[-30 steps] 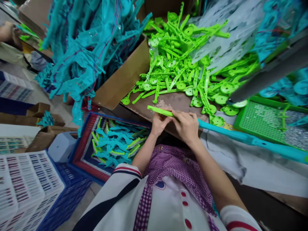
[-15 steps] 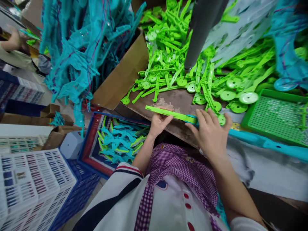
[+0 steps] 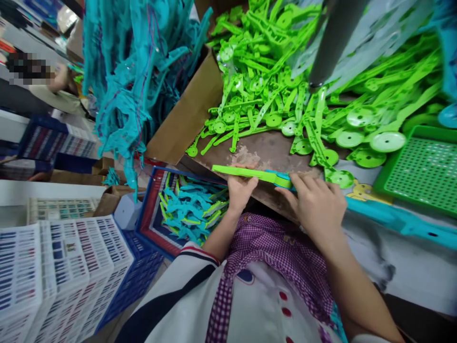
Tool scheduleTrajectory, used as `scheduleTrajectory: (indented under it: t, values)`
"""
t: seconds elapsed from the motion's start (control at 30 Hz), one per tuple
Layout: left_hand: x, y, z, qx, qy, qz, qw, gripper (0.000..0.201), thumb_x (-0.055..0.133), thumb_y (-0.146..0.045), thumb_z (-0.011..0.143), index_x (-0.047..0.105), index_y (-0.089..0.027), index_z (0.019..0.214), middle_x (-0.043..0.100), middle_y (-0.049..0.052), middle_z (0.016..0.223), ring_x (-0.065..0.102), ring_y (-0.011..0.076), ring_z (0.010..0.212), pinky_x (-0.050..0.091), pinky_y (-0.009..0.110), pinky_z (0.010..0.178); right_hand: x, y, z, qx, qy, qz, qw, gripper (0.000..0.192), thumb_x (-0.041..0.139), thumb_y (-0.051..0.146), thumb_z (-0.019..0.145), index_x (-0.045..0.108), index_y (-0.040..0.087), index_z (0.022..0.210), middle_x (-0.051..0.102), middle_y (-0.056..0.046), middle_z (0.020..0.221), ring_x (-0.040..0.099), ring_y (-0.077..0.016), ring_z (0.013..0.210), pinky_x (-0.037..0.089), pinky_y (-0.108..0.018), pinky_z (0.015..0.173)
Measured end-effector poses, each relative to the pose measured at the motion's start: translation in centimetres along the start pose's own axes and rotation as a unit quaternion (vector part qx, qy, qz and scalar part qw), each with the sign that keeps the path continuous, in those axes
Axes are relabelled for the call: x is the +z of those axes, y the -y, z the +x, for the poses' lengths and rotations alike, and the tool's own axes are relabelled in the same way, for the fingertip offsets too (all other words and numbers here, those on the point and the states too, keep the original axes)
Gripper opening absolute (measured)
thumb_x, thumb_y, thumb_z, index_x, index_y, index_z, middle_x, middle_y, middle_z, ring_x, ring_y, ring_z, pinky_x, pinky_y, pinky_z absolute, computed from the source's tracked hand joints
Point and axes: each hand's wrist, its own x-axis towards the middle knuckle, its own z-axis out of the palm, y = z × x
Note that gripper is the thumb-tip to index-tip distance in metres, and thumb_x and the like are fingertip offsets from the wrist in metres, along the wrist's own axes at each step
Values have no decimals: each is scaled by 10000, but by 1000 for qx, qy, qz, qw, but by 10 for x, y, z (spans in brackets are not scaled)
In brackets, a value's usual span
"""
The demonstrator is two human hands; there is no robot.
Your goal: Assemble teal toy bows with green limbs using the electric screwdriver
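Observation:
My left hand (image 3: 240,194) is closed around a long lime-green plastic arm piece (image 3: 246,171), with the thumb on its near side. At the right end of that piece a turquoise plastic part (image 3: 283,180) fits against it. My right hand (image 3: 318,202) grips this right end between thumb and fingers, which hide part of the join. Just right of my right hand lies a long turquoise plastic piece (image 3: 403,220). Beyond both hands is a heap of lime-green arm pieces with round ends (image 3: 264,95).
A dark tool shaft (image 3: 330,52) hangs above the heap. Turquoise parts with wires (image 3: 123,81) overflow a cardboard box (image 3: 187,107). Below left, a crate (image 3: 148,209) holds turquoise-and-green pieces. White baskets (image 3: 71,257) stand left; a green tray (image 3: 428,166) lies right. Another person (image 3: 59,93) is far left.
My view has shifted slightly, so the surroundings appear further right. Both hands keep hold of the green arm piece, with the right hand still at its right end.

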Motion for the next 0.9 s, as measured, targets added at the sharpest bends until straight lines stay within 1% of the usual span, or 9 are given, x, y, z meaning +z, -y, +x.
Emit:
scheduleTrajectory:
  t: [0.1,0.2,0.27,0.37,0.43,0.53,0.6,0.73,0.9]
  values:
    - [6,0,-2,10,-47,-5,999,455,826,-299,708,471,-243,988,663,-26,937,718,187,997,507,370,1019,1,0,-1,-1,0,11,1000,458,522,512,984,666,122,1176,734,-93,973,585,-209,852,275,-337,756]
    - [5,-1,0,8,-54,0,999,448,826,-326,714,480,-247,987,651,-34,895,715,178,948,518,366,984,1,-1,-1,1,2,18,1000,443,513,498,992,671,122,1164,737,-102,1007,581,-207,858,275,-335,765]
    - [-1,-1,6,-6,-10,-5,1000,468,849,-363,698,502,-247,990,660,-25,907,705,174,932,525,356,948,2,-2,0,2,4,15,1000,448,500,505,996,673,125,1160,736,-99,993,579,-207,856,275,-333,766]
    - [-13,6,20,-47,87,-20,995,512,898,-453,635,554,-229,941,683,0,916,683,167,893,523,327,871,3,-5,4,-4,8,16,1000,474,473,536,998,679,131,1132,732,-95,932,578,-208,842,267,-330,757]
    - [-18,14,29,-61,106,-28,992,553,900,-553,593,577,-218,893,681,8,876,667,165,853,513,318,829,4,-6,7,-8,10,16,1000,488,461,550,999,680,130,1116,729,-94,898,579,-208,831,262,-332,761]
    - [-18,23,39,-53,102,-41,992,588,883,-632,568,590,-217,864,666,5,822,653,170,824,500,326,812,6,-7,10,-6,3,3,1000,482,456,545,1002,678,130,1106,722,-83,855,578,-207,813,265,-343,796]
    - [-19,24,43,-55,118,-47,990,569,900,-600,566,597,-213,854,670,1,811,652,168,810,500,329,806,7,-6,9,-13,-15,-5,1000,469,459,535,1004,677,132,1103,720,-74,840,579,-208,807,267,-353,818]
    - [-24,16,45,-74,165,-65,981,488,941,-433,580,611,-200,853,699,-1,841,692,177,842,530,341,828,9,-5,4,-26,-47,-13,998,420,487,480,1007,665,126,1145,729,-66,860,582,-207,807,265,-359,819]
    - [-28,0,35,-91,197,-102,971,471,948,-349,584,606,-183,862,701,34,1031,695,255,1094,494,463,1043,10,-2,-6,-24,-46,-3,999,367,489,404,1013,652,126,1190,742,-89,934,570,-203,794,251,-360,797]
